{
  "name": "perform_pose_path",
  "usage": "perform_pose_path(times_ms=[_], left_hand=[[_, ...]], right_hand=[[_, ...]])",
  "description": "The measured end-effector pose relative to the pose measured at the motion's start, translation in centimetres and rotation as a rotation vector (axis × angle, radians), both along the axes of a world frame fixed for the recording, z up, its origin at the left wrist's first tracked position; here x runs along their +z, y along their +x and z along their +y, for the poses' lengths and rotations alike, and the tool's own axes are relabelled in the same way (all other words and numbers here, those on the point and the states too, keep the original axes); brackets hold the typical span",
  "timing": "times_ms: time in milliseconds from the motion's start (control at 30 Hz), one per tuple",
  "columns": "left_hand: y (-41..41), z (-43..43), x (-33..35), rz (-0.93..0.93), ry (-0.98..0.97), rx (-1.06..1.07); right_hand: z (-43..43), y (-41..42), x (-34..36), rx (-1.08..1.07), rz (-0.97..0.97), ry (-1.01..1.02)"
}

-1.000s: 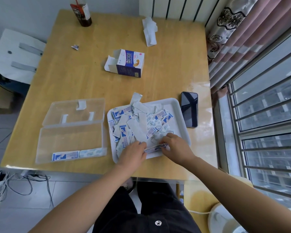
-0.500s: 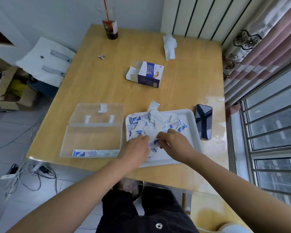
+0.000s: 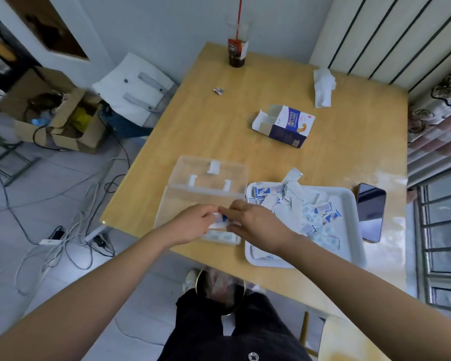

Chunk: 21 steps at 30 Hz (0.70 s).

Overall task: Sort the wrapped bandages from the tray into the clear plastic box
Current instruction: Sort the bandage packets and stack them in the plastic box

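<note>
Hazard 1: slippage. The bundle (image 3: 220, 220) of wrapped bandages is pinched only at its two ends, between my left hand (image 3: 190, 225) and my right hand (image 3: 255, 222). If one pinch eases before the other, I judge that the slick wrappers could fan apart and land on the table (image 3: 206, 121) instead of in the clear plastic box (image 3: 171, 201).

Hazard 2: displacement. The box looks light, and its near wall lies close to the table's front edge. A downward push while I seat the bundle could slide it toward that edge.

Hazard 3: sweep. My right wrist crosses the left rim of the tray (image 3: 352, 204). A careless return stroke could drag the tray or knock wrappers out of it.

Fingers (image 3: 206, 211):
- The left fingers are curled, with their tips closed on the bundle's left end.
- The right fingers are curled over its right end. The thumb is hidden.
- Neither hand is spread.
- Motion blur prevents a count of the pieces held.

Position: the bundle hangs over the near part of the box base. Just below it, a row of bandages (image 3: 219, 237) already lies along the near wall. The hinged lid (image 3: 211, 175) lies open flat behind the base.

Surroundings: the tray sits just to the right of the box and carries a loose pile (image 3: 297, 207) not yet sorted. A phone (image 3: 370, 212) lies to the right of the tray. An opened carton (image 3: 284, 125) lies farther back.
</note>
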<state>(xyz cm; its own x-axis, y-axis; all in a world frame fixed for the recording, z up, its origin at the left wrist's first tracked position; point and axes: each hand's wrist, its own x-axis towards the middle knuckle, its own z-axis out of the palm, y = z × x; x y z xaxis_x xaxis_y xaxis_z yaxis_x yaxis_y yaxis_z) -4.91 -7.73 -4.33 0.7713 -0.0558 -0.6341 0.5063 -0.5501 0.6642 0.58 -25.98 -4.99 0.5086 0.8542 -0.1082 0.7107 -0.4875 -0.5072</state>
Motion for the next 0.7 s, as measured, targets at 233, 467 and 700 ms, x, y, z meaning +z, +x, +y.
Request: perform_pose_path(times_ms=[233, 467, 700], left_hand=[[-1.1, 2.7, -0.2, -0.203, 0.398, -0.355], [-0.8, 3.8, 0.5, -0.269, 0.606, -0.527], [-1.1, 6.4, -0.5, -0.304, 0.563, 0.115]], right_hand=[[3.2, 0.0, -0.5, -0.112, 0.163, 0.057], [4.0, 0.8, 0.1, -0.403, 0.824, 0.095], [6.0, 1.0, -2.0, -0.549, 0.646, 0.037]])
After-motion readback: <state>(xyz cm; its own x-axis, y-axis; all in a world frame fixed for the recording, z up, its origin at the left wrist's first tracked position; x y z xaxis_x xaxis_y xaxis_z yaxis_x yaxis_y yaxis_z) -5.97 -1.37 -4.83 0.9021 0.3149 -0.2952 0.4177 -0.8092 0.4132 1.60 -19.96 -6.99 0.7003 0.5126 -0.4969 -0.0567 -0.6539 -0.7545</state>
